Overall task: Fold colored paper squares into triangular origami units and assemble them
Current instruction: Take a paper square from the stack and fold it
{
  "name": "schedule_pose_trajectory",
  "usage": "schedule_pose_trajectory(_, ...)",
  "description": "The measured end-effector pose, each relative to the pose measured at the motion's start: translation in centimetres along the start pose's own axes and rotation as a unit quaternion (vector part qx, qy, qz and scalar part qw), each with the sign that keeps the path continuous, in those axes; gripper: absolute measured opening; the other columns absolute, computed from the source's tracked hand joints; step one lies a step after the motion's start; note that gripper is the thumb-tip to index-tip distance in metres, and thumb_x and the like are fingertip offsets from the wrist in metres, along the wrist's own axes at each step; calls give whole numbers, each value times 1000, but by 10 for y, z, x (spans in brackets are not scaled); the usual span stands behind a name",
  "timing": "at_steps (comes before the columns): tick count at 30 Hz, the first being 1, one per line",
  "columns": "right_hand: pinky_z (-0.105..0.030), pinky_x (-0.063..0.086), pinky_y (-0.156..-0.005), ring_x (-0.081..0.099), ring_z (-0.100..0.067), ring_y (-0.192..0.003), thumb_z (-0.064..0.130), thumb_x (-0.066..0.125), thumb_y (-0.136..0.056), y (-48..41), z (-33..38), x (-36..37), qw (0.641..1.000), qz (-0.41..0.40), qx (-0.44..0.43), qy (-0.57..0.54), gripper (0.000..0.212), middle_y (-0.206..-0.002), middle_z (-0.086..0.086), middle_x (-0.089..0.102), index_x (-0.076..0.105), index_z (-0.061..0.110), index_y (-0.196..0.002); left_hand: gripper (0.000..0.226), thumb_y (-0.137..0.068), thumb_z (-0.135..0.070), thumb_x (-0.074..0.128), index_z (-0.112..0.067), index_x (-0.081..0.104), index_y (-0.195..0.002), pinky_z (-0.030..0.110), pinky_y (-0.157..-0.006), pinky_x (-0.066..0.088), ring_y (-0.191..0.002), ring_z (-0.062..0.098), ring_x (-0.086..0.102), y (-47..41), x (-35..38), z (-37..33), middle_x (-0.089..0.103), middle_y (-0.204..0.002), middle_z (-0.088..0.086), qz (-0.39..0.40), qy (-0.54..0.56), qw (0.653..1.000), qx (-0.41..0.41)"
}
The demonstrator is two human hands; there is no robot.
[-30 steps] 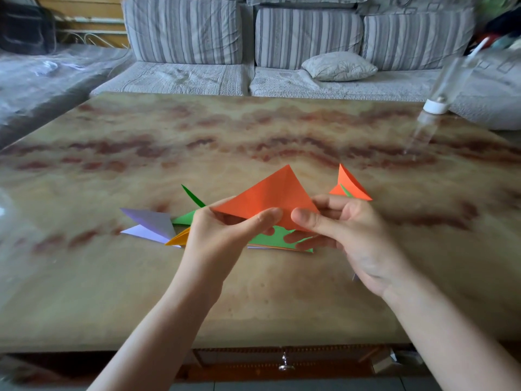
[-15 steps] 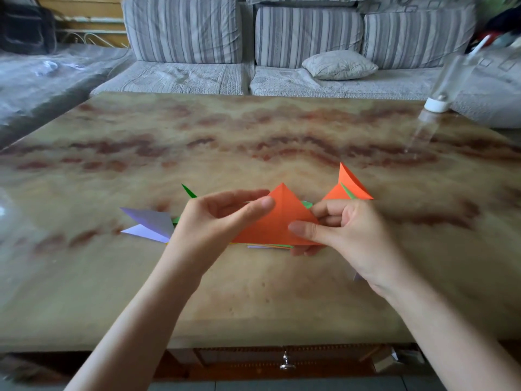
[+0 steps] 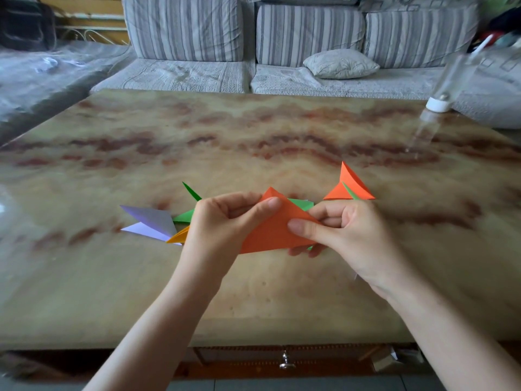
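Between both hands (image 3: 222, 230), creased orange paper triangle (image 3: 275, 231)

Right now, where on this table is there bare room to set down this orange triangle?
Bare: the table between the units and the sofa-side edge, left of the bottle; the strip from your wrists to the near edge. Crowded: around the left hand and right hand gripping the orange triangle: purple unit, green pieces, orange unit.

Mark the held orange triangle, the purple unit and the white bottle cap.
held orange triangle (image 3: 267, 235): head view, flat front face.
purple unit (image 3: 155, 218): head view, upper flap.
white bottle cap (image 3: 438, 105): head view, cap side.
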State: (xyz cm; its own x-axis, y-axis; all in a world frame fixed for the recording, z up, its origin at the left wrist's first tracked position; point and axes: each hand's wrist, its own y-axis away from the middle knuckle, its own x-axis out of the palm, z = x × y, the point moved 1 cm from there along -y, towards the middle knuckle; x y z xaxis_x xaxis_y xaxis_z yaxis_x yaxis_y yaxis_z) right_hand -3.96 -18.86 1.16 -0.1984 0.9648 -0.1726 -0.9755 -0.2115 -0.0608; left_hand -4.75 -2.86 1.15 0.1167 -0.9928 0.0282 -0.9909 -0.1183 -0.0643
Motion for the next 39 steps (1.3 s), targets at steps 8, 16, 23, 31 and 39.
schedule_pose_trajectory(8, -19, 47, -49, 69, -21, -55, 13, 73, -74, 1, 2, -1, 1000, -11, 13, -6, 20, -64, -10, 72, 67, -5, -81, 11, -69, -25, 73, -16, 75, -73, 11, -53, 45, -58, 2, 59, 2, 2, -1, 72, -64, -5, -2, 29, 999, -17)
schedule_pose_trajectory(16, -19, 47, -49, 68, -17, -52, 12, 74, -74, 1, 3, -3, 1000, -16, 12, -3, 18, -61, -7, 71, 67, -4, -79, 8, -74, -22, 71, -15, 75, -76, 10, -50, 43, -55, 0, 59, 4, 4, -2, 70, -62, -6, 9, 38, 999, -23)
schedule_pose_trajectory(23, -21, 47, -50, 67, -17, -52, 11, 73, -76, 0, 3, -7, 1000, -11, 4, 4, 17, -61, -9, 71, 67, -5, -78, 20, -69, -28, 70, -14, 73, -82, 14, -53, 48, -59, 6, 63, 3, 1, 1, 73, -68, -1, 63, 9, 997, -42)
schedule_pose_trajectory(31, -21, 48, -50, 65, -16, -50, 15, 75, -73, 1, 5, -11, 1000, -23, -1, 14, 18, -59, -10, 70, 69, -1, -73, 19, -68, -7, 77, -8, 71, -87, 20, -56, 55, -62, 13, 69, 4, 3, 5, 75, -73, 7, 98, -38, 993, -54)
schedule_pose_trajectory(39, -27, 49, -70, 60, -13, -77, 30, 84, -61, 2, 1, -3, 994, 21, 28, -101, 27, -82, 3, 72, 74, 18, -83, 30, -65, -15, 72, -1, 70, -91, 17, -59, 54, -68, 12, 71, 5, 6, 7, 75, -78, 8, 39, 119, 990, -59)
